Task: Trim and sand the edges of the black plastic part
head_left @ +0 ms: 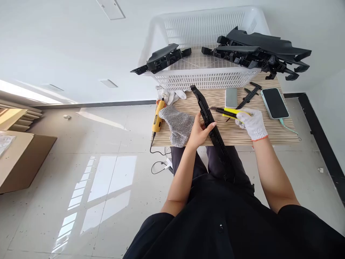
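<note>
My bare left hand (pixel 199 132) is closed around a long black plastic part (pixel 207 111), which slants from the table toward my lap. A white knit glove with an orange cuff covers my right hand (pixel 252 123). Its fingers are wrapped round a yellow and black utility knife (pixel 229 112), whose tip points left at the part's upper half. Whether the tip touches the part I cannot tell. Beside my left hand lies a grey cloth (pixel 178 124). A yellow electric screwdriver-like tool (pixel 158 117) with a black cord rests left of the cloth.
Behind stands a white plastic basket (pixel 188 77) with several black plastic parts (pixel 250 50) across it. The wooden table (pixel 250 133) also bears black calipers (pixel 249 95), a phone (pixel 275 103) on a green cable, a small grey block (pixel 231 97) and white gloves (pixel 172 95). A cardboard box (pixel 24 158) stands left.
</note>
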